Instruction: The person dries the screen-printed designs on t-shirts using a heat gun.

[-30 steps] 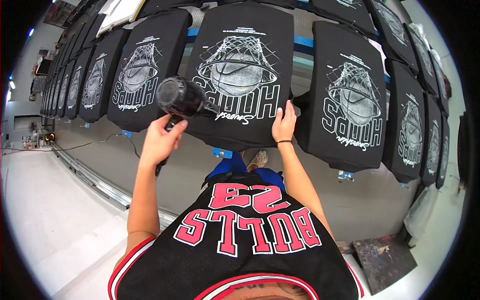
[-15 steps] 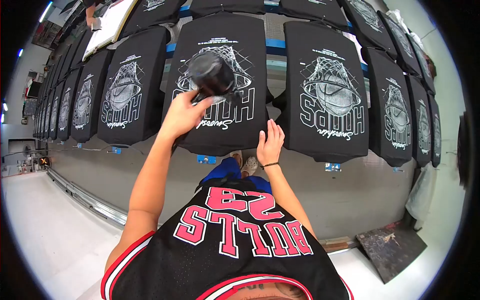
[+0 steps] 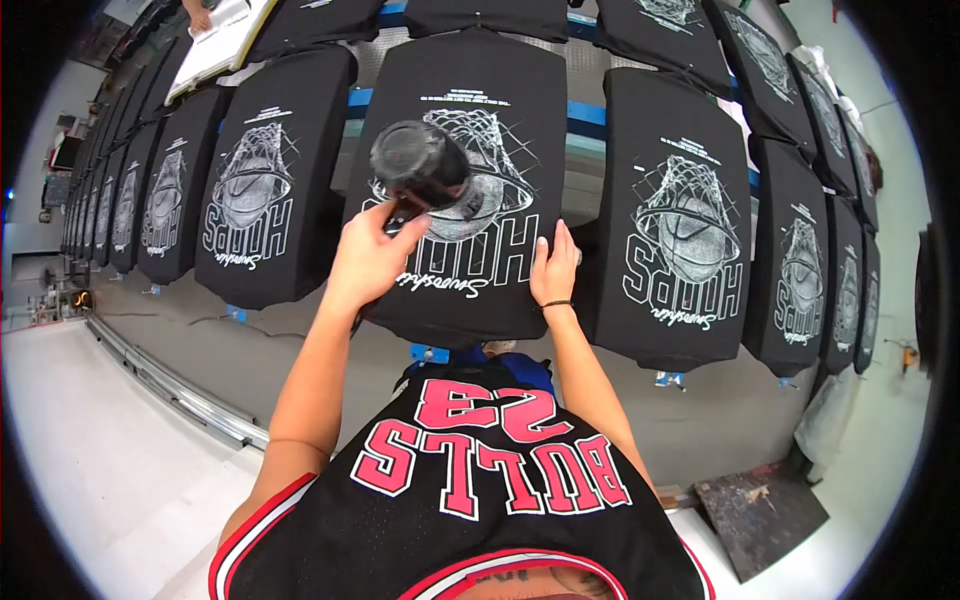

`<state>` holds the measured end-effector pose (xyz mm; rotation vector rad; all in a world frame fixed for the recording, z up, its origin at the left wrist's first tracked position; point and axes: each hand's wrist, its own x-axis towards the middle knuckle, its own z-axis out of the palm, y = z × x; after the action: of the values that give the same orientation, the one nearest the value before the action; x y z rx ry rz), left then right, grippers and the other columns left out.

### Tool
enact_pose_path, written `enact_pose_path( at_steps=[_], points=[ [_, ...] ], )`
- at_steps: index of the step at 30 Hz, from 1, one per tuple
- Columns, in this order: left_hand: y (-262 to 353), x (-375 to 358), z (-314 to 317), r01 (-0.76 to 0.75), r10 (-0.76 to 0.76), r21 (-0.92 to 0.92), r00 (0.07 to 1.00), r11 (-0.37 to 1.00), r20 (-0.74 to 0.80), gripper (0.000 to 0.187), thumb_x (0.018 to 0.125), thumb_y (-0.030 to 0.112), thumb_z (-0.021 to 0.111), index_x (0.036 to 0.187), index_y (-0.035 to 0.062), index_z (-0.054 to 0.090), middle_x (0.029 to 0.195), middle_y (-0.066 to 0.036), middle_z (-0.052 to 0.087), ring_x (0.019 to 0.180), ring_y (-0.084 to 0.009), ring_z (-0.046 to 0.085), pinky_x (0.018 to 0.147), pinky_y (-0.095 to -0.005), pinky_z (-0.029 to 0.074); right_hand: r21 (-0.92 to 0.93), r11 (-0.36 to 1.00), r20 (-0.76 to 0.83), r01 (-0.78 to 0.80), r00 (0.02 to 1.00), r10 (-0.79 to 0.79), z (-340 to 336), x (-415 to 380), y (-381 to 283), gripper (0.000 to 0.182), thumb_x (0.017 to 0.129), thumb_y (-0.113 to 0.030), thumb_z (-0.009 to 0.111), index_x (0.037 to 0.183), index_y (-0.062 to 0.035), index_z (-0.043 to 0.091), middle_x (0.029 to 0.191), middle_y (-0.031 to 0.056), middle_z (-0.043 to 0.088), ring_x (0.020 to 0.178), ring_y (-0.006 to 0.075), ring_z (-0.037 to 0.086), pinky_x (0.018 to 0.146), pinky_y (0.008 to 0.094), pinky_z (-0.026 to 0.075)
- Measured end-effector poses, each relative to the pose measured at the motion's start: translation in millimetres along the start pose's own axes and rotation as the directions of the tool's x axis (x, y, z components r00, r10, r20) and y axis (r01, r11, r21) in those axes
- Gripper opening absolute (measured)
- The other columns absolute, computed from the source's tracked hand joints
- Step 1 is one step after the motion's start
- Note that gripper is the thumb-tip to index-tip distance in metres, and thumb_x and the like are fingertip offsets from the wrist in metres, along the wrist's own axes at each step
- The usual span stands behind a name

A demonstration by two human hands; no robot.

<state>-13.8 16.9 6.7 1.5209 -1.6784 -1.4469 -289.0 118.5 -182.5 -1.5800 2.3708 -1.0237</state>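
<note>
My left hand (image 3: 375,255) is wrapped round the handle of a black, dryer-like tool (image 3: 420,165). The tool's round body is over the upper left of the white basketball-and-hoop print on a black shirt (image 3: 400,85). That shirt is stretched over a flat board, and the tool covers part of its print. At the shirt's lower right edge lies my right hand (image 3: 553,270), fingers extended and a dark band on the wrist. It appears to touch the edge.
More black printed shirts on boards stand in rows, one at the right (image 3: 625,110) and one at the left (image 3: 320,90). Another person's hand (image 3: 198,17) is at a white framed screen (image 3: 215,45), upper left. A dark stained board (image 3: 765,520) lies lower right.
The view has shifted a little. My right hand has moved up and right, from the shirt's lower corner to its side edge. The tool has moved slightly toward the left of the print.
</note>
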Motion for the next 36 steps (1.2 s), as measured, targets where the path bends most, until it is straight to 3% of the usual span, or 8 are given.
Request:
enact_pose_path(
  at_steps=[6, 9, 12, 17, 22, 29, 33, 36],
  points=[
    [46, 42, 25, 0.007, -0.002, -0.020, 0.973, 1.000, 0.231, 0.045, 0.090, 0.034, 0.068, 0.117, -0.0015, 0.066, 0.056, -0.002, 0.058, 0.052, -0.0091, 0.058, 0.054, -0.0276, 0.048, -0.028, 0.998, -0.006, -0.056, 0.998, 0.056, -5, 4, -9, 0.051, 0.100, -0.025, 0.052, 0.143, 0.0022, 0.044, 0.140, 0.0219, 0.050, 0.126, 0.0410, 0.046, 0.108, 0.0460, 0.037],
    [45, 88, 31, -0.175, 0.159, 0.110, 0.977, 0.978, 0.144, 0.047, 0.087, 0.037, 0.070, 0.112, -0.0023, 0.068, 0.056, -0.007, 0.057, 0.053, -0.0124, 0.059, 0.057, -0.0343, 0.048, -0.003, 0.995, 0.016, -0.102, 0.995, 0.102, -1, 4, -11, 0.052, 0.101, -0.026, 0.051, 0.144, 0.0028, 0.042, 0.141, 0.0229, 0.049, 0.126, 0.0412, 0.046, 0.108, 0.0461, 0.037],
    [49, 146, 23, -0.181, 0.195, 0.183, 0.979, 0.966, -0.056, 0.048, 0.085, 0.041, 0.069, 0.104, -0.0034, 0.069, 0.066, -0.018, 0.064, 0.065, -0.0328, 0.068, 0.067, -0.0425, 0.052, 0.005, 0.995, 0.007, -0.103, 0.995, 0.103, 5, 5, -12, 0.055, 0.101, -0.026, 0.050, 0.146, 0.0035, 0.038, 0.141, 0.0243, 0.047, 0.125, 0.0421, 0.046, 0.108, 0.0465, 0.037],
    [51, 198, -18, -0.126, 0.119, -0.081, 0.990, 0.989, -0.080, 0.033, 0.091, 0.033, 0.069, 0.092, -0.0004, 0.066, 0.063, -0.001, 0.058, 0.048, -0.0076, 0.051, 0.047, -0.0251, 0.041, 0.039, 0.992, 0.027, -0.121, 0.992, 0.120, 10, 10, -11, 0.058, 0.102, -0.027, 0.049, 0.148, 0.0047, 0.034, 0.142, 0.0264, 0.046, 0.125, 0.0435, 0.046, 0.108, 0.0468, 0.036],
    [44, 194, -31, -0.056, 0.101, 0.159, 0.952, 0.986, -0.289, 0.039, 0.090, 0.035, 0.071, 0.097, -0.0028, 0.067, 0.064, -0.003, 0.060, 0.048, -0.0092, 0.053, 0.048, -0.0269, 0.042, 0.073, 0.993, 0.063, -0.089, 0.994, 0.084, 9, 17, 1, 0.058, 0.101, -0.027, 0.050, 0.147, 0.0059, 0.035, 0.141, 0.0273, 0.047, 0.127, 0.0433, 0.046, 0.109, 0.0467, 0.036],
    [110, 165, 57, -0.165, 0.165, -0.020, 0.985, 0.986, 0.038, 0.032, 0.091, 0.030, 0.069, 0.101, -0.0006, 0.066, 0.063, 0.000, 0.057, 0.048, -0.0062, 0.051, 0.048, -0.0249, 0.041, 0.294, 0.949, 0.156, -0.116, 0.985, 0.072, -52, 40, 14, 0.039, 0.100, -0.020, 0.054, 0.132, 0.0020, 0.056, 0.130, 0.0211, 0.060, 0.121, 0.0347, 0.057, 0.105, 0.0407, 0.043],
    [170, 116, 148, -0.168, 0.188, -0.099, 0.950, 0.981, 0.249, 0.031, 0.093, 0.028, 0.067, 0.104, -0.0012, 0.064, 0.064, 0.001, 0.055, 0.049, -0.0047, 0.048, 0.047, -0.0230, 0.040, 0.387, 0.920, 0.007, -0.060, 0.998, 0.062, -160, 48, 52, 0.020, 0.098, -0.014, 0.057, 0.109, -0.0008, 0.068, 0.113, 0.0161, 0.068, 0.104, 0.0321, 0.065, 0.093, 0.0380, 0.050],
    [178, 62, 201, -0.123, 0.147, -0.090, 0.927, 0.988, 0.346, 0.030, 0.094, 0.028, 0.067, 0.096, -0.0015, 0.063, 0.065, 0.000, 0.057, 0.050, -0.0049, 0.050, 0.046, -0.0234, 0.040, 0.114, 0.993, -0.206, 0.028, 0.978, -0.004, -249, 45, 128, 0.017, 0.096, -0.012, 0.058, 0.105, -0.0027, 0.069, 0.108, 0.0141, 0.068, 0.099, 0.0310, 0.062, 0.089, 0.0393, 0.048]
  ],
)
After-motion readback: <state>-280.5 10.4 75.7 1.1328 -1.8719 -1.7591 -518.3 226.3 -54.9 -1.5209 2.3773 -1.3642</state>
